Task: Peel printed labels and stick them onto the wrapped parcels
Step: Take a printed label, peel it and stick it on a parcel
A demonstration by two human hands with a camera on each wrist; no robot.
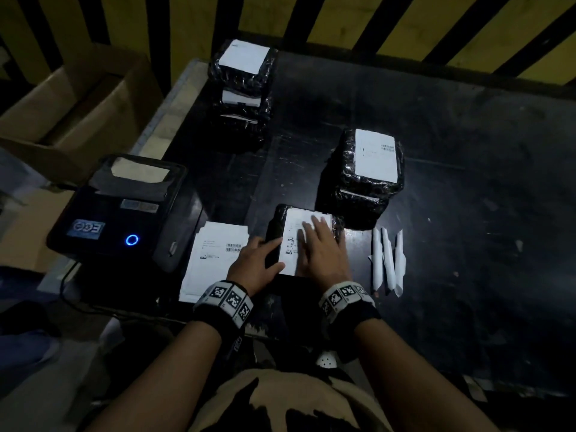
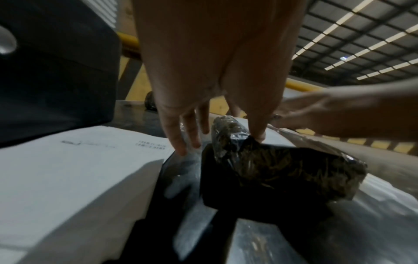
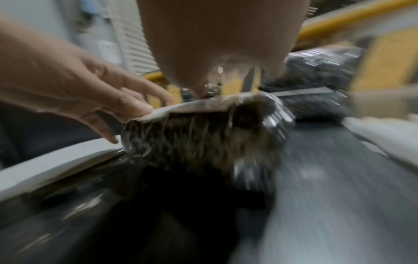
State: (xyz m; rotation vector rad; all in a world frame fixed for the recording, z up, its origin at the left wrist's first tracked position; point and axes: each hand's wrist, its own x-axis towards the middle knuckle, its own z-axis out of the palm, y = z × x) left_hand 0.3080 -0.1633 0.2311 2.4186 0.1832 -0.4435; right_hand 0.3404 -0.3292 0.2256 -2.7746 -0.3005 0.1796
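Warehouse packing station: label printer (image 1: 118, 210), stacked parcels (image 1: 367, 169), hazard-striped barrier (image 1: 343, 20).

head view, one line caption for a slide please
Right hand smooths a label onto a wrapped parcel steadied by the left hand.

A scuffed black table (image 1: 467, 213) fills the dim room. Beyond it runs a yellow and black striped barrier (image 1: 405, 23). An open cardboard box (image 1: 71, 101) sits off to the left. Overhead, the roof (image 2: 361, 41) shows dark beams and bright strips of light.
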